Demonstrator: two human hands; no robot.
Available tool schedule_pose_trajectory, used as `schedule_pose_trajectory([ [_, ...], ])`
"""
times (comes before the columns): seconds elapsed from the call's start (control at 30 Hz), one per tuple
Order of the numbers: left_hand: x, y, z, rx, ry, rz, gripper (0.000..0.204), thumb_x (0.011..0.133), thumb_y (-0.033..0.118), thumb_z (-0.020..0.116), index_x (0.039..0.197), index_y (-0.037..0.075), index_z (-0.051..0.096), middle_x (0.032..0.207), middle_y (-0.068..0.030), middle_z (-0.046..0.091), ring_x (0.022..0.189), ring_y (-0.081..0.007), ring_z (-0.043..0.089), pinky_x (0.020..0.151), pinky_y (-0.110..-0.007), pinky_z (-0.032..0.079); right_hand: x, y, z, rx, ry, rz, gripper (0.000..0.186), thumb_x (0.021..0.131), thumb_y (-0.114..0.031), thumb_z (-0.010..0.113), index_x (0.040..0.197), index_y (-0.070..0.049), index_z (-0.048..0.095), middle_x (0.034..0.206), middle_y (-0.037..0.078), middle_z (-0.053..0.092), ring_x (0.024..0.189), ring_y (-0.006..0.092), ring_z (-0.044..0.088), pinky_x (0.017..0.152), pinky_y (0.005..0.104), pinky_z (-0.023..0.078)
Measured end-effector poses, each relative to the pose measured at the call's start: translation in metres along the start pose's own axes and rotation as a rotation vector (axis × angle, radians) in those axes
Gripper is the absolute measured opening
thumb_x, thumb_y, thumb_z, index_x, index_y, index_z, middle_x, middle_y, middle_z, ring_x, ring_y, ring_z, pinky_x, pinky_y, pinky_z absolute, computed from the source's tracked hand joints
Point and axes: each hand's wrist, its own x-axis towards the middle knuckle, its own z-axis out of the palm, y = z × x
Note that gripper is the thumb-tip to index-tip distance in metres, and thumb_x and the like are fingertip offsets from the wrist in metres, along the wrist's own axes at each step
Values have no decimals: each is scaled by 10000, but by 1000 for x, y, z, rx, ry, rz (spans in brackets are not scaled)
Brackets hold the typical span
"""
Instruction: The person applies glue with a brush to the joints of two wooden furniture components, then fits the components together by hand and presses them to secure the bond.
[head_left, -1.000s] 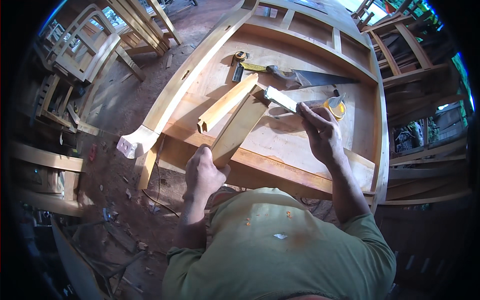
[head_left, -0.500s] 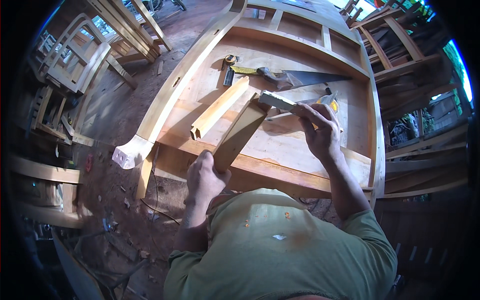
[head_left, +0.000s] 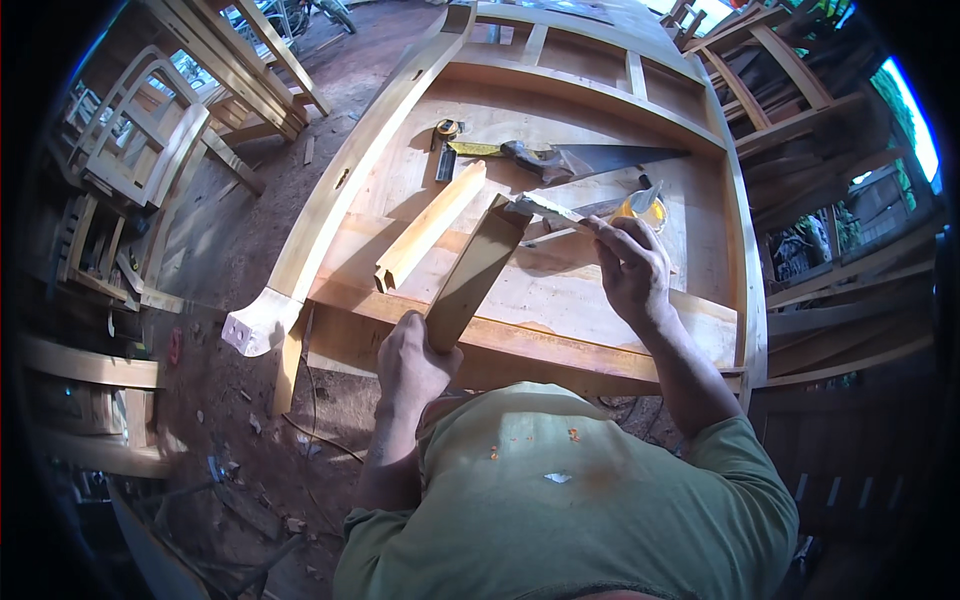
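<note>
My left hand (head_left: 415, 360) grips the near end of a flat wooden board (head_left: 478, 270), which tilts up from the wooden frame's front rail. My right hand (head_left: 628, 268) holds a thin flat stick (head_left: 545, 208) whose tip touches the board's raised far end. A second, paler wooden piece with a notched end (head_left: 430, 228) lies on the panel just left of the board. A small yellow container (head_left: 642, 208) stands beyond my right hand.
A handsaw (head_left: 570, 158) and a tape measure (head_left: 446, 130) lie further back on the large curved wooden frame (head_left: 340, 185). Chair frames (head_left: 140, 140) and stacked timber stand at left. More wooden frames (head_left: 800, 80) are at right. The dirt floor holds scraps.
My left hand has lifted the board's far end higher off the panel. My right hand has brought the stick onto the board's raised end.
</note>
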Motion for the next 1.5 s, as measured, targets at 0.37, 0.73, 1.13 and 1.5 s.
schedule_pose_trajectory([
  [0.37,4,3,-2,27,4,36,302,636,129,776,814,29,553,838,-186,658,832,-405,665,736,-487,530,4,-8,-3,170,-151,236,356,825,23,716,1170,-64,719,973,116,679,874,255,677,769,342,538],
  [0.73,6,6,-4,30,-41,27,340,659,161,791,826,12,535,868,-196,641,829,-428,662,733,-517,533,6,-10,0,353,-184,369,371,825,32,711,1181,-71,723,999,95,672,845,192,670,757,299,534],
  [1.13,10,11,-3,74,-80,29,352,668,169,807,836,5,545,870,-199,651,828,-433,663,741,-522,530,6,-5,4,401,-294,424,383,822,26,716,1192,-74,719,1024,73,668,848,151,661,754,289,536],
  [1.5,11,15,-4,155,-100,-61,376,647,166,831,831,0,547,857,-208,659,843,-432,666,754,-517,531,-14,16,-17,321,-240,395,323,824,17,712,1134,-71,739,997,95,680,856,205,669,774,317,538],
])
